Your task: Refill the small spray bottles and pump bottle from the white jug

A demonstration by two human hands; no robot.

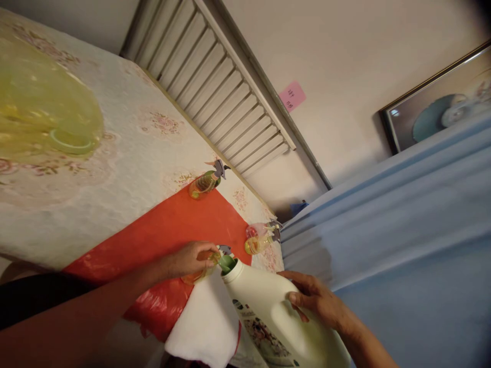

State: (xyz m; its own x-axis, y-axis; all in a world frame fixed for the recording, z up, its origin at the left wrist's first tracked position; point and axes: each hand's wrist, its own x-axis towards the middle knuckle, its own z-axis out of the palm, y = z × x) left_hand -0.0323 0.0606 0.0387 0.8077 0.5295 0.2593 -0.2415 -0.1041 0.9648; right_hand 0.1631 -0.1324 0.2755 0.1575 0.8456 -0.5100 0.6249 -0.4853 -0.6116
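My left hand [192, 257] is closed around the neck of a clear amber bottle [195, 276], right beside the mouth of a large cream jug [261, 294]. The jug is tilted toward the bottle, and its green spout [227, 263] touches or nearly touches the bottle's opening; I cannot tell if liquid is flowing. Wrapped through the jug's handle, my right hand [312, 296] grips it. A white cloth [207, 314] lies under the bottle and jug. Just behind the spout shows a grey trigger head [225, 250], its lower part hidden.
A red sheet [169, 230] covers part of the floral tablecloth [126, 158]. One spray bottle [203, 185] stands at its far edge; a yellow one [258, 244] and a pink one [253, 230] stand farther right. A yellow plastic bag [46, 97] lies left. Blue fabric [402, 214] hangs right.
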